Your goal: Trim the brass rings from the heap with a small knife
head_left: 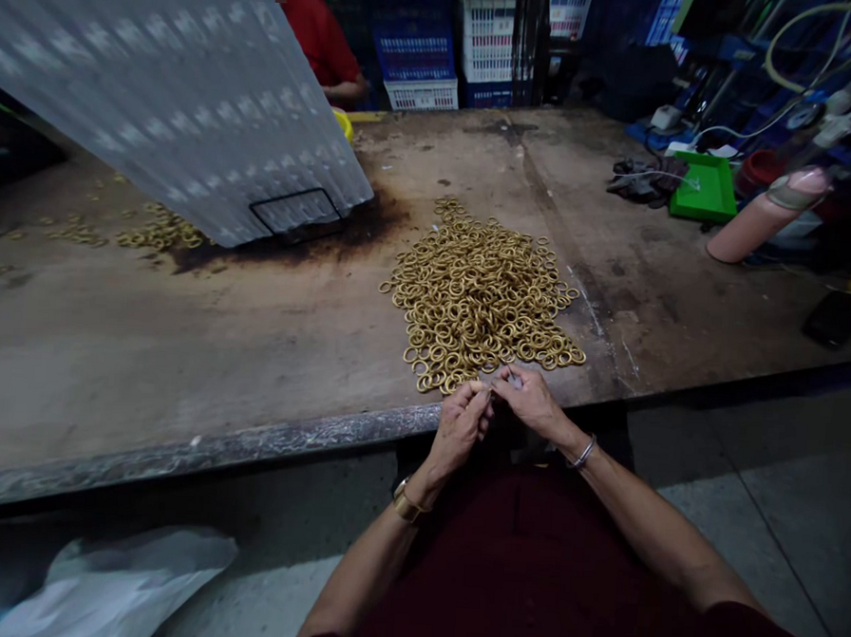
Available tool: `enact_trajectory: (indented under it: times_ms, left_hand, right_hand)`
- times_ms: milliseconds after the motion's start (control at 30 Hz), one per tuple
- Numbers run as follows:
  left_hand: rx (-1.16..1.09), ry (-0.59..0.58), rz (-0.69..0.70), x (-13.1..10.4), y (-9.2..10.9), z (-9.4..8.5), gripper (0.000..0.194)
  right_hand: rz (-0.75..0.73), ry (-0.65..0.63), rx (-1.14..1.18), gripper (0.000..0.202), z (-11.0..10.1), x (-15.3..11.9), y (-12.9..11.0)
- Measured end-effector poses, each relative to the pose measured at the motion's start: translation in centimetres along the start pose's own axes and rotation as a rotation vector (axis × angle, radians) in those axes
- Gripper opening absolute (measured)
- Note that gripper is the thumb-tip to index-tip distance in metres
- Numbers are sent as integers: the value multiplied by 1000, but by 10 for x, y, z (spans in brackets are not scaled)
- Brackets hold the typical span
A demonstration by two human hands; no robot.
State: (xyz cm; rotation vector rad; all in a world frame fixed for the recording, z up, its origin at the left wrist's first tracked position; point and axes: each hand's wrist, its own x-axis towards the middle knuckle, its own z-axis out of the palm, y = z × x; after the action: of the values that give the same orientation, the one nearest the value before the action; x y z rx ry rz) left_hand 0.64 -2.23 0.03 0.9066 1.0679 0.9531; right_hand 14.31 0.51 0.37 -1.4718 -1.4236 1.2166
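A broad heap of gold-coloured metal rings (484, 284) lies on the worn wooden table (253, 347), close to its front edge. My left hand (463, 420), with a watch at the wrist, is closed in a pinch at the near side of the heap. Touching or nearly touching its fingertips is my right hand (531, 400), also pinched, with a bracelet at the wrist. A small golden glint shows between the two hands, and a thin dark bit sticks up by the right fingers. What each hand grips is too small to make out.
A large grey ribbed panel (194, 116) leans over the table's left side, with more rings (163, 229) beside it. Behind it is a person in a red sleeve (326, 38). At right are a green tray (707, 186), a pink bottle (766, 217) and a dark phone-like object (834, 318).
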Motion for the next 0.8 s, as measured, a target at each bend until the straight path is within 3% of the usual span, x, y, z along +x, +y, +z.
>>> enact_trajectory:
  times_ms: [200, 333, 533, 800]
  left_hand:
    - [-168, -43, -21, 0, -2, 1, 36]
    - [-191, -14, -20, 0, -2, 2, 37]
    - [-109, 26, 7, 0, -1, 2, 36]
    - [-50, 31, 64, -5, -3, 0, 36]
  right_hand:
    - [-17, -24, 15, 20, -2, 1, 0]
    - [-106, 80, -249, 17, -3, -1, 10]
    - [-324, -89, -575, 13, -5, -12, 14]
    - [-234, -176, -755, 21, -11, -10, 7]
